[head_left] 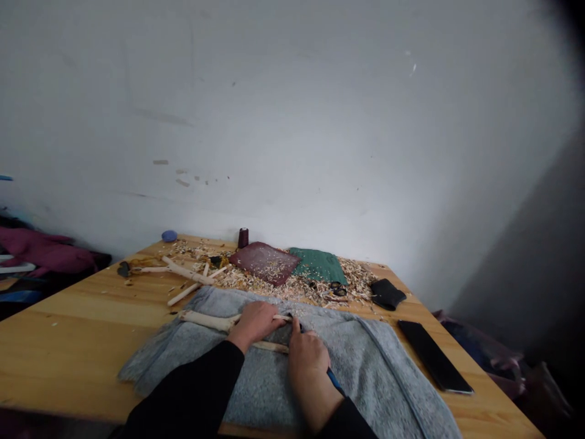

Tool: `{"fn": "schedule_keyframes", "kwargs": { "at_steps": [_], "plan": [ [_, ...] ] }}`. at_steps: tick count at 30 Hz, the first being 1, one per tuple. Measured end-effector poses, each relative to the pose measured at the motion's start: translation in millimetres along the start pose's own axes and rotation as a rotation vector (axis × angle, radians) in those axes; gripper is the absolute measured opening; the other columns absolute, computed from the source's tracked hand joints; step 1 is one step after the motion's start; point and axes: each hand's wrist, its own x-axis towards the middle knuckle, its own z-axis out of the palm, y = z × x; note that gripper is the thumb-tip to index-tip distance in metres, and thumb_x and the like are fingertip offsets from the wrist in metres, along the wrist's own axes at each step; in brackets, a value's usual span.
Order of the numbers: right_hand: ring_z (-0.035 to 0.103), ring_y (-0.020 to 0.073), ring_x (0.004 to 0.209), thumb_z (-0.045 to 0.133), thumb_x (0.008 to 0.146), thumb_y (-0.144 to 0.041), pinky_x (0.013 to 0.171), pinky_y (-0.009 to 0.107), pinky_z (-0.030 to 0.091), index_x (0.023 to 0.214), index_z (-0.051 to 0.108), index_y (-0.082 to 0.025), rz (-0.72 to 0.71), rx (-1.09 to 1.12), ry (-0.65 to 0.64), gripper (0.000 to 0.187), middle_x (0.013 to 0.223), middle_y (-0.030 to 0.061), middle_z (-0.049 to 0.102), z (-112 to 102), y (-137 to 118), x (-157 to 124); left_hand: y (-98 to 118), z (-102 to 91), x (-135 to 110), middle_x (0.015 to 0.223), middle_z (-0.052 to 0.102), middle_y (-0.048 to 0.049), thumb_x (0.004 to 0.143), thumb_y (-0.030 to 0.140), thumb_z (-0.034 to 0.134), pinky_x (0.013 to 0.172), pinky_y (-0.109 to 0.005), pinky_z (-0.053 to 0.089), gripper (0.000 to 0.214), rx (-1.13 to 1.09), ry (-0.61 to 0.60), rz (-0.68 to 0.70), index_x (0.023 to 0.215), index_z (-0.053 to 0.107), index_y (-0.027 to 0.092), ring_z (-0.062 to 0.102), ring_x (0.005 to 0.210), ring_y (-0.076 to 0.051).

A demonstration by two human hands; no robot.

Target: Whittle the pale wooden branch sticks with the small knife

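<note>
A pale, peeled forked branch [208, 319] lies over a grey cloth [356, 360] at the front of the table. My left hand [256, 323] is closed around one of its prongs, and a second prong [270, 346] shows below the fingers. Close on its right, my right hand [308, 353] grips a blue-handled knife [335, 379], with the index finger stretched along it. Most of the knife is hidden by the hand; a small dark part shows near the prong's tip.
Wood shavings [265, 274] cover the back of the table [73, 329]. Around them lie another forked branch [187, 272], a maroon cloth [260, 259], a green cloth [317, 265], scissors [337, 289], a thread spool [243, 238], and a black folded item [387, 294]. A phone [434, 355] rests right.
</note>
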Motion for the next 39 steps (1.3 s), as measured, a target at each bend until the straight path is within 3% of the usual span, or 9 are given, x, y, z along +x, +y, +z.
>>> {"fn": "schedule_keyframes", "kwargs": {
  "at_steps": [6, 9, 12, 15, 19, 22, 25, 30, 39],
  "plan": [
    [0.075, 0.0284, 0.084, 0.030, 0.096, -0.005, 0.058, 0.041, 0.060, 0.151, 0.041, -0.023, -0.002, -0.034, 0.014, 0.058, 0.099, 0.0237, 0.071, 9.7, 1.3, 2.1, -0.2, 1.1, -0.6, 0.098, 0.077, -0.0147, 0.092, 0.053, 0.052, 0.080, -0.036, 0.049, 0.041, -0.003, 0.007, -0.004, 0.092, 0.077, 0.020, 0.071, 0.096, -0.032],
    [0.075, 0.0307, 0.084, 0.030, 0.097, -0.007, 0.056, 0.045, 0.060, 0.151, 0.041, -0.024, -0.004, -0.069, 0.030, 0.057, 0.100, 0.0240, 0.070, 15.6, -1.9, 2.7, 1.7, 1.2, -2.8, 0.098, 0.077, -0.0146, 0.093, 0.052, 0.052, 0.081, -0.036, 0.049, 0.040, -0.002, 0.012, -0.014, 0.093, 0.076, 0.019, 0.071, 0.097, -0.031],
    [0.074, 0.0352, 0.083, 0.029, 0.099, -0.012, 0.056, 0.053, 0.058, 0.152, 0.038, -0.020, 0.005, -0.105, 0.047, 0.054, 0.101, 0.0269, 0.070, 20.3, -9.9, 2.9, 3.9, 2.0, -5.5, 0.099, 0.077, -0.0149, 0.094, 0.049, 0.052, 0.081, -0.036, 0.048, 0.038, 0.000, 0.020, -0.025, 0.096, 0.075, 0.018, 0.071, 0.097, -0.031],
    [0.074, 0.0339, 0.085, 0.026, 0.097, -0.006, 0.060, 0.050, 0.059, 0.152, 0.039, -0.017, -0.010, -0.082, 0.043, 0.057, 0.103, 0.0279, 0.070, 19.5, -8.0, 4.1, 4.3, 2.7, -7.1, 0.098, 0.076, -0.0153, 0.094, 0.046, 0.051, 0.079, -0.036, 0.048, 0.037, 0.001, 0.030, -0.030, 0.097, 0.074, 0.017, 0.071, 0.095, -0.031],
    [0.074, 0.0237, 0.093, 0.032, 0.091, 0.001, 0.077, 0.036, 0.057, 0.150, 0.043, -0.026, -0.112, 0.029, 0.027, 0.066, 0.102, 0.0157, 0.076, 13.4, 29.1, 6.7, 2.1, -0.6, -9.3, 0.096, 0.076, -0.0126, 0.095, 0.050, 0.050, 0.077, -0.036, 0.048, 0.039, -0.008, 0.072, -0.030, 0.096, 0.073, 0.018, 0.071, 0.093, -0.030],
    [0.073, 0.0239, 0.097, 0.040, 0.088, -0.004, 0.080, 0.032, 0.054, 0.151, 0.040, -0.035, -0.110, 0.245, -0.035, 0.070, 0.105, 0.0107, 0.077, 12.1, 66.0, 4.7, 0.8, -4.8, -13.0, 0.097, 0.075, -0.0101, 0.096, 0.053, 0.048, 0.078, -0.034, 0.047, 0.040, -0.023, 0.110, -0.032, 0.096, 0.071, 0.021, 0.070, 0.096, -0.028],
    [0.073, 0.0236, 0.100, 0.043, 0.088, -0.008, 0.083, 0.029, 0.051, 0.153, 0.037, -0.035, -0.090, 0.307, -0.031, 0.070, 0.105, 0.0102, 0.077, 12.4, 85.1, -3.5, 1.2, -7.1, -15.7, 0.098, 0.075, -0.0087, 0.095, 0.055, 0.047, 0.079, -0.033, 0.046, 0.039, -0.041, 0.108, -0.008, 0.093, 0.070, 0.022, 0.069, 0.095, -0.027],
    [0.073, 0.0237, 0.099, 0.045, 0.089, -0.008, 0.080, 0.027, 0.050, 0.152, 0.037, -0.039, -0.098, 0.315, -0.064, 0.071, 0.101, 0.0083, 0.078, 9.0, 77.8, -15.6, 2.3, -3.7, -14.1, 0.095, 0.076, -0.0091, 0.094, 0.056, 0.048, 0.078, -0.034, 0.047, 0.041, -0.027, 0.066, 0.006, 0.091, 0.070, 0.022, 0.070, 0.093, -0.028],
    [0.074, 0.0262, 0.097, 0.042, 0.089, -0.007, 0.078, 0.032, 0.053, 0.151, 0.037, -0.042, -0.109, 0.248, -0.065, 0.071, 0.102, 0.0087, 0.078, 12.0, 73.1, -11.3, 2.6, -1.2, -10.9, 0.097, 0.077, -0.0097, 0.093, 0.057, 0.048, 0.079, -0.034, 0.048, 0.041, -0.007, 0.023, -0.009, 0.092, 0.073, 0.024, 0.071, 0.094, -0.029]
  ]
}}
